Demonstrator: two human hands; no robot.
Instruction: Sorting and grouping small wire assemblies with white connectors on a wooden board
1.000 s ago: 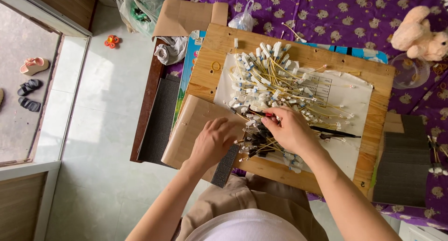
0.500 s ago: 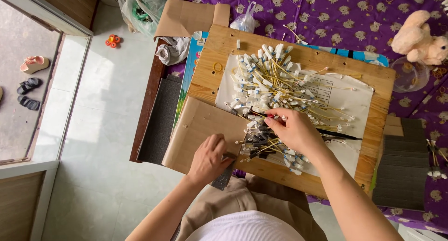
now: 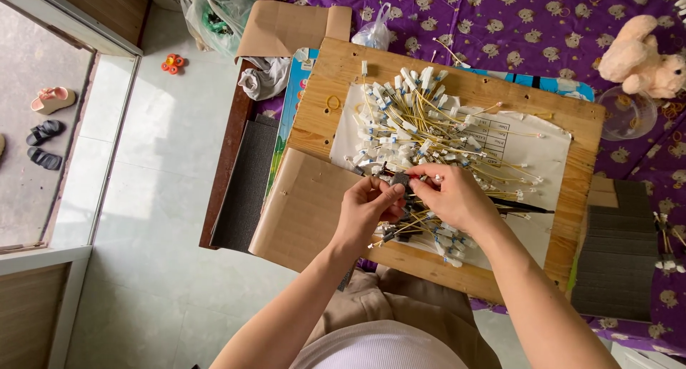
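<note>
Both hands meet over the near middle of a wooden board (image 3: 321, 119) that bears a white sheet (image 3: 536, 155). Left hand (image 3: 368, 212) and right hand (image 3: 450, 197) pinch a small dark connector (image 3: 400, 180) between their fingertips, fingers closed on it from either side. It sits just above a loose pile of yellow wires (image 3: 429, 126) with white ends, spread across the sheet. More wires and dark parts lie under the hands; what they are is unclear. Cardboard (image 3: 307, 205) lies on the board's left corner, touching the left hand's wrist side. A plush toy (image 3: 639, 55) rests well apart on purple cloth (image 3: 543, 26).
</note>
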